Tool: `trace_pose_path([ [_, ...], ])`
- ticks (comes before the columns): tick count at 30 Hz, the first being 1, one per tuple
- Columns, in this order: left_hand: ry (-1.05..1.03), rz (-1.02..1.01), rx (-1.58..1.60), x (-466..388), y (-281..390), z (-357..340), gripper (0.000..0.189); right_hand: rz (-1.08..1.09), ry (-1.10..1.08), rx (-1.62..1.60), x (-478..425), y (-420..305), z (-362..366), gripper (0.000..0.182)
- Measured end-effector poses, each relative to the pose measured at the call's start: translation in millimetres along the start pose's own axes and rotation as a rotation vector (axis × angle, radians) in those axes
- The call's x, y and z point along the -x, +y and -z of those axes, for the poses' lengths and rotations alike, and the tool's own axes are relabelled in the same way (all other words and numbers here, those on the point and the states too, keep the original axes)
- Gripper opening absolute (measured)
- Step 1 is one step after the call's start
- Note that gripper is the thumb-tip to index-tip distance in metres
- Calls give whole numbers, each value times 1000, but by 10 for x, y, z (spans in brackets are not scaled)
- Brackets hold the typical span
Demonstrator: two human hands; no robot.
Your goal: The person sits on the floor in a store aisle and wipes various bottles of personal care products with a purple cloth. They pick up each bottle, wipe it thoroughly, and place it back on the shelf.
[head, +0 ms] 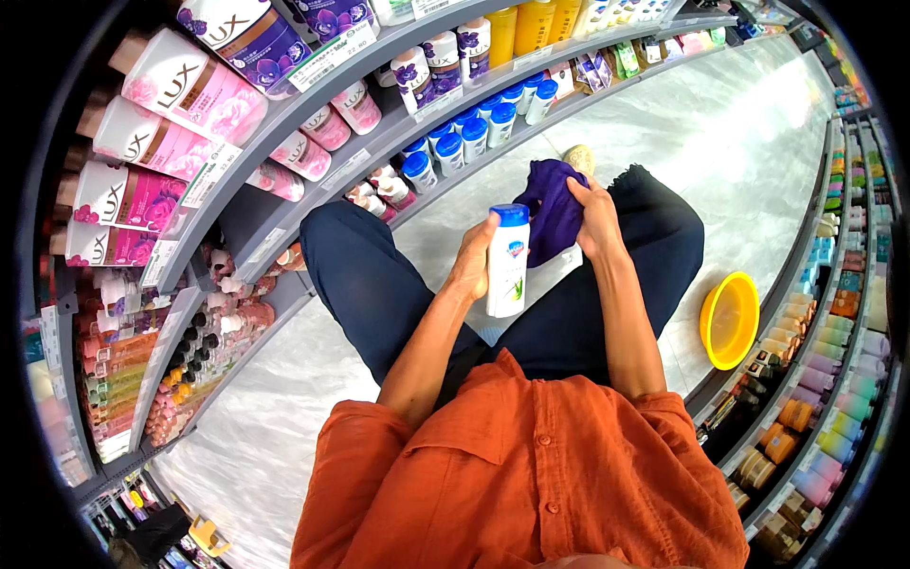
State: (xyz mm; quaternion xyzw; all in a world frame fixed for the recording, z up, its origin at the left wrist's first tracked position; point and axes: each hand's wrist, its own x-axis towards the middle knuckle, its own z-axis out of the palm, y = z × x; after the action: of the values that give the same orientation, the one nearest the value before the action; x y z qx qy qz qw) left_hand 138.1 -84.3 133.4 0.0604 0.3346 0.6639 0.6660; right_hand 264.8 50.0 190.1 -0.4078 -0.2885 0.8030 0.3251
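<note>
My left hand (pixel 472 257) grips a white plastic bottle (pixel 507 284) with a blue cap, a small logo and a green leaf print on its front. The bottle is upright in the picture, between my knees. Beside it, my right hand (pixel 596 217) holds a crumpled dark purple cloth (pixel 553 213), pinched at its upper right edge. The cloth hangs close to the bottle's cap; whether they touch I cannot tell. Similar blue-capped white bottles (pixel 475 139) stand in rows on the lowest shelf ahead of me.
Lux pump bottles (pixel 195 92) crowd the upper shelf (pixel 284 107) at the left. A yellow plastic basin (pixel 729 321) rests on the marble-look floor (pixel 711 178) to my right. Stocked shelves (pixel 803 370) line the right side. At the lower left stands a small yellow stool-like object (pixel 207 535).
</note>
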Motion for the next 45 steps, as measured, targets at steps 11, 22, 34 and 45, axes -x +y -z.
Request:
trace_pose_path([
  [11, -161, -408, -861, 192, 40, -226, 44, 374, -211, 1197, 359, 198, 7, 27],
  [22, -122, -427, -882, 155, 150, -291, 49, 409, -149, 1111, 460, 210, -111, 28],
  [34, -24, -302, -23, 6, 297, -106, 60, 341, -210, 514, 625, 204, -27, 28],
  [45, 79, 10, 323, -270, -11, -148, 58, 697, -350, 1290, 323, 397, -247, 39],
])
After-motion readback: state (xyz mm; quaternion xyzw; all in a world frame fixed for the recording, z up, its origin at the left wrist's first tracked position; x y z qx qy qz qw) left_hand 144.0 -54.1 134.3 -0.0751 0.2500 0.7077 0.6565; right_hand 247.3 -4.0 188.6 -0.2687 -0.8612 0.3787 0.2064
